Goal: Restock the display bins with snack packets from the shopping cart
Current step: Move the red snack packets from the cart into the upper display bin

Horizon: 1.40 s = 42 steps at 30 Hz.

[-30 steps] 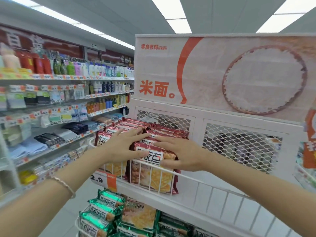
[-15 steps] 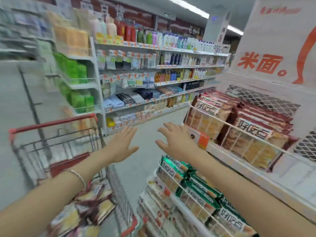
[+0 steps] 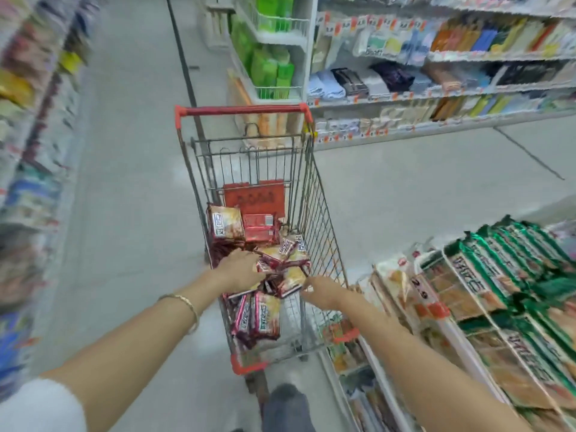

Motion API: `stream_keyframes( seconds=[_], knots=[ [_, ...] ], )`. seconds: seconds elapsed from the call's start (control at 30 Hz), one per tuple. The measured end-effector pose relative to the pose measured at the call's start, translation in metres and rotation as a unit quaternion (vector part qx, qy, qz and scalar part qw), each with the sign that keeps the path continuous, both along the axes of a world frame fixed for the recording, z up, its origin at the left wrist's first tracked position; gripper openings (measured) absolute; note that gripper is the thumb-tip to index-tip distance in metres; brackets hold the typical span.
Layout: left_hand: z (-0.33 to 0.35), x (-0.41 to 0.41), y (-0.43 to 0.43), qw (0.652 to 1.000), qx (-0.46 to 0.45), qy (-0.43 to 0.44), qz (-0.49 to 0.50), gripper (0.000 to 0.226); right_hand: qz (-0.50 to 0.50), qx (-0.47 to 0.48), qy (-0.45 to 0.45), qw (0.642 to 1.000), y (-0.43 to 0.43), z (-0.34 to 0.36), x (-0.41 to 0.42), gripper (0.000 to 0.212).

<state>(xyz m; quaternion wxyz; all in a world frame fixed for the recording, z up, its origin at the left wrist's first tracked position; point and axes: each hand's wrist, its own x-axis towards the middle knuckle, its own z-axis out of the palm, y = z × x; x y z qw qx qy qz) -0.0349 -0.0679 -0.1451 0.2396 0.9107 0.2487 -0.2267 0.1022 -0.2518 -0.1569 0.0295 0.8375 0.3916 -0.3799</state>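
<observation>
The shopping cart (image 3: 315, 194), grey wire with a red handle, stands in the aisle just ahead of me. Several dark red snack packets (image 3: 263, 318) lie piled in its basket. My left hand (image 3: 240, 271) reaches into the cart and rests on the pile, fingertips against a packet; no clear grip shows. Over the cart's right rim my right hand (image 3: 324, 291) stretches towards a packet (image 3: 291, 280) with its fingers out, holding nothing. The display bins (image 3: 436, 310) on my right hold green-topped packets (image 3: 498, 269).
A red sign panel (image 3: 254, 196) leans inside the cart's far end. Shelves of folded textiles and boxed goods (image 3: 405, 79) line the far side of the aisle, and blurred shelving (image 3: 28, 151) runs along the left. Grey floor surrounds the cart.
I have turned left and down from the upper bin of red packets to the cart. Both hands, open in the air half a second ago, have dropped into the cart onto the packets.
</observation>
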Motion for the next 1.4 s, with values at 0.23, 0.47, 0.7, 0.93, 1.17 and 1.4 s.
stream_keyframes(
  seconds=[0.23,0.47,0.7,0.93,1.17,1.4],
  knots=[
    [-0.052,0.013,0.026,0.994,-0.066,-0.007,0.082,0.056,-0.027,-0.046,0.082,0.995,0.042,-0.073,0.037,0.042],
    [-0.091,0.055,0.052,0.961,-0.137,-0.012,0.240,0.048,-0.189,0.012,0.117,0.975,0.113,-0.132,0.108,0.048],
    [-0.129,0.059,0.068,0.873,-0.213,-0.034,0.437,0.045,-0.333,0.114,0.153,0.923,0.221,-0.179,0.158,0.075],
    [-0.141,0.053,0.072,0.819,-0.252,-0.046,0.513,0.041,-0.371,0.056,0.239,0.896,0.250,-0.214,0.157,0.117],
    [-0.145,0.069,0.068,0.778,-0.293,-0.055,0.552,0.036,-0.400,0.074,0.334,0.850,0.245,-0.250,0.159,0.150],
    [-0.127,0.067,0.067,0.765,-0.311,-0.125,0.550,0.051,-0.147,0.137,0.027,0.979,0.227,-0.127,0.128,0.079]
  ],
)
